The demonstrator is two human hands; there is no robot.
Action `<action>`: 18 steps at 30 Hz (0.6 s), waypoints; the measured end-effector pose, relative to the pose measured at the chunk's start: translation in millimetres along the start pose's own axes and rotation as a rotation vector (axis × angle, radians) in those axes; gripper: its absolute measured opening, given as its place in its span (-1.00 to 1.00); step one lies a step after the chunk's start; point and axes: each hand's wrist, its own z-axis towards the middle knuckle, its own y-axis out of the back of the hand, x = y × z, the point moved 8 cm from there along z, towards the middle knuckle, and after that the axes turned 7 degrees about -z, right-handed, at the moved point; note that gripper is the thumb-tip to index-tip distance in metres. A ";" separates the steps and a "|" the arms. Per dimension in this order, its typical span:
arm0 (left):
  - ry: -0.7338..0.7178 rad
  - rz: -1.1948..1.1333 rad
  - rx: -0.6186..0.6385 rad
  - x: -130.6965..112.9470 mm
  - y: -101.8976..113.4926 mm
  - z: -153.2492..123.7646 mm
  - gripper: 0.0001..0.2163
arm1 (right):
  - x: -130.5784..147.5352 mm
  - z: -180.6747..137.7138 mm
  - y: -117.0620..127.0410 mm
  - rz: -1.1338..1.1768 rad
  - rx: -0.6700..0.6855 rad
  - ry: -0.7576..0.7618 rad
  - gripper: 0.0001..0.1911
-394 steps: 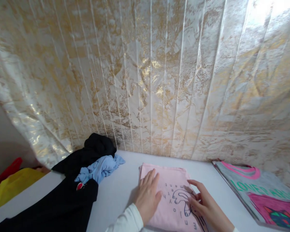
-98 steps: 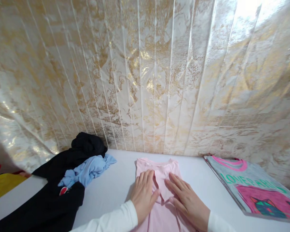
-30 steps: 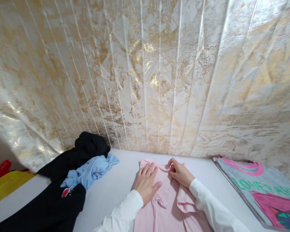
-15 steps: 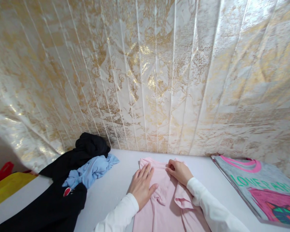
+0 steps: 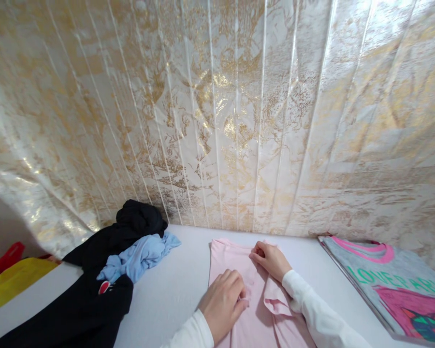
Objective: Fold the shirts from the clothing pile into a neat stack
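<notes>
A pink shirt (image 5: 253, 295) lies on the white surface in front of me, its right side folded inward with a sleeve on top. My left hand (image 5: 223, 302) is on the middle of the shirt, fingers curled and thumb close to them over a bit of the cloth; the fingertips are partly hidden. Near the shirt's far right corner, my right hand (image 5: 270, 261) pinches the folded edge between thumb and fingers.
To the left lie a black garment (image 5: 90, 304), a crumpled light blue garment (image 5: 139, 256), and yellow cloth (image 5: 18, 280) beside red cloth (image 5: 5, 261). A folded grey shirt with pink collar (image 5: 395, 275) tops a stack at right. A gold-patterned curtain (image 5: 232, 121) hangs behind.
My left hand has slid toward me and slightly right over the pink shirt, going from flat to curled fingers. My right hand stays at the same corner.
</notes>
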 end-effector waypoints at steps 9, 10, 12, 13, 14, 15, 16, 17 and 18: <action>-0.019 -0.156 -0.012 5.2 -5.6 -5.2 -0.93 | -0.5 4.1 -3.2 0.012 0.006 0.012 -0.86; -0.023 -0.172 -0.011 5.8 -3.8 -4.1 -0.94 | -0.4 4.1 -3.3 0.013 0.007 0.012 -0.86; -0.030 -0.204 -0.031 10.7 3.8 0.3 -0.92 | -0.4 3.9 -3.4 0.015 0.009 0.011 -0.87; -0.025 -0.193 -0.053 15.6 9.0 3.5 -0.87 | -0.5 3.7 -3.3 0.016 0.009 0.009 -0.87; -0.009 -0.154 -0.078 22.4 14.0 7.1 -0.82 | -0.5 3.5 -3.0 0.018 0.009 0.008 -0.87; 0.017 -0.088 -0.097 30.3 17.9 10.9 -0.77 | -0.7 3.4 -2.6 0.019 0.008 0.006 -0.88; 0.046 -0.005 -0.101 38.4 19.7 14.6 -0.72 | -0.8 3.2 -2.1 0.021 0.007 0.003 -0.88; 0.072 0.082 -0.085 46.0 18.8 18.1 -0.67 | -1.0 3.1 -1.8 0.022 0.006 0.001 -0.88; 0.094 0.160 -0.057 52.8 15.9 21.0 -0.61 | -1.0 3.0 -1.7 0.024 0.006 -0.001 -0.88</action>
